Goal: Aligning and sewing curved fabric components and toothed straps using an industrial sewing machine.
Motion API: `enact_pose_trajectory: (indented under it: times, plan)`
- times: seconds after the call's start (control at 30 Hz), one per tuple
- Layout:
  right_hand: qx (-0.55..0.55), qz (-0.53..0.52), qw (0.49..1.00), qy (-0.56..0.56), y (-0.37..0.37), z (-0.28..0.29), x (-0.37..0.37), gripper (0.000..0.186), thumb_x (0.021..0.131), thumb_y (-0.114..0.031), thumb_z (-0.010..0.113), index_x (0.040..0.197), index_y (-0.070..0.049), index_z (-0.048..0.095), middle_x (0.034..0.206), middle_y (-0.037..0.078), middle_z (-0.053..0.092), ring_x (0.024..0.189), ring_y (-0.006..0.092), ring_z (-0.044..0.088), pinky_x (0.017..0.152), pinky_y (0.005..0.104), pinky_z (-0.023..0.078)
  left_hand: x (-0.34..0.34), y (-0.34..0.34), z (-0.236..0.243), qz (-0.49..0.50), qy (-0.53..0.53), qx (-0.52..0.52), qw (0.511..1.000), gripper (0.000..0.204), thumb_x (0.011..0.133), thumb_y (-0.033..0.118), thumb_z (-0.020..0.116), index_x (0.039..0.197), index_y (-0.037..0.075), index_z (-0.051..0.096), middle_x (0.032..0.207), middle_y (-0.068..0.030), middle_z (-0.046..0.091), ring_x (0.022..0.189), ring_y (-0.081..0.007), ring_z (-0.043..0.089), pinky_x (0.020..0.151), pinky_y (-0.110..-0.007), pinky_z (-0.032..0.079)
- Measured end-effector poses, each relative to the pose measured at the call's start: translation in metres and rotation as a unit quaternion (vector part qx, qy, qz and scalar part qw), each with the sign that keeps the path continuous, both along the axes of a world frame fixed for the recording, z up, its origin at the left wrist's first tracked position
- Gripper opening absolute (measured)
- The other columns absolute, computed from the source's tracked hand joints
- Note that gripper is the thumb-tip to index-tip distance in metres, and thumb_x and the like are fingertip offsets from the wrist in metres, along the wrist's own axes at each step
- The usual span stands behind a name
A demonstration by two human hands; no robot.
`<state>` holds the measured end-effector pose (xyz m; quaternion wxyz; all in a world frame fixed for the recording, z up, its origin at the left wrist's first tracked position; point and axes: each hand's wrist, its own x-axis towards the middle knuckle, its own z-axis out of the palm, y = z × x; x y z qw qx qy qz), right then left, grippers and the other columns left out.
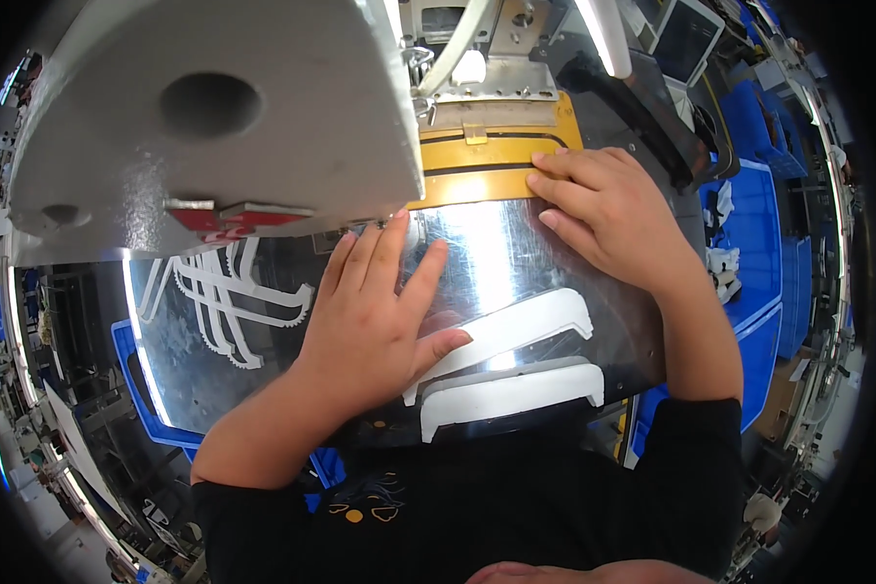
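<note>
My left hand [365, 336] lies with its fingers spread beside the sewing machine's big grey head [292, 127]. Its fingertips reach toward the lower edge of that head, and nothing shows in its grasp. With fingers stretched out, my right hand [603, 209] touches the right end of a yellow plate [477, 185] that has dark curved slots. Between the hands runs a shiny metal work surface [501, 248]. Close to my left thumb are white curved fabric pieces [516, 326], and a second white stack [511, 394] sits nearer my body. The grey head hides the plate's left part.
On the left of the table lie several thin white strips [229, 302], crossed over each other. Blue bins [754, 234] stand at the right, one with white pieces in it. Behind the plate rise metal brackets [496, 78] and a white tube [603, 34].
</note>
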<state>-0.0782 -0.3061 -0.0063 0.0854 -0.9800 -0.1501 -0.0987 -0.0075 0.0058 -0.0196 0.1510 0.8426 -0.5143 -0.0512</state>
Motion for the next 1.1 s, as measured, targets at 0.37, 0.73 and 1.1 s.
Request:
enact_pose_trajectory:
  times: [0.37, 0.73, 1.1]
  plan:
    - [-0.007, 0.002, 1.000, -0.004, -0.001, -0.001, 0.000, 0.026, 0.099, -0.025, 0.073, 0.120, -0.010, 0.074, 0.127, 0.009, 0.074, 0.114, 0.0285, 0.070, 0.100, 0.0430, 0.051, -0.003, 0.004, 0.002, 0.067, -0.078, 0.015, 0.995, 0.078, 0.096, 0.061, 0.070, 0.148, 0.004, 0.062, 0.148, -0.0294, 0.055, 0.135, -0.0454, 0.056, 0.119, -0.058, 0.040]
    - [-0.013, 0.007, 1.000, -0.010, 0.004, -0.002, 0.002, 0.025, 0.099, -0.024, 0.072, 0.119, -0.009, 0.075, 0.122, 0.008, 0.074, 0.112, 0.0279, 0.070, 0.099, 0.0435, 0.052, 0.003, 0.009, -0.001, 0.111, -0.110, 0.018, 0.988, 0.077, 0.095, 0.057, 0.074, 0.147, 0.001, 0.062, 0.140, -0.0267, 0.060, 0.130, -0.0450, 0.059, 0.115, -0.055, 0.044]
    - [0.000, 0.013, 1.000, 0.009, 0.012, 0.003, -0.001, 0.021, 0.097, -0.023, 0.075, 0.113, -0.011, 0.077, 0.122, 0.006, 0.075, 0.111, 0.0271, 0.071, 0.100, 0.0423, 0.052, 0.006, 0.018, 0.019, 0.072, -0.077, 0.068, 0.992, 0.075, 0.094, 0.055, 0.076, 0.146, 0.002, 0.063, 0.145, -0.0250, 0.059, 0.135, -0.0437, 0.058, 0.116, -0.055, 0.044]
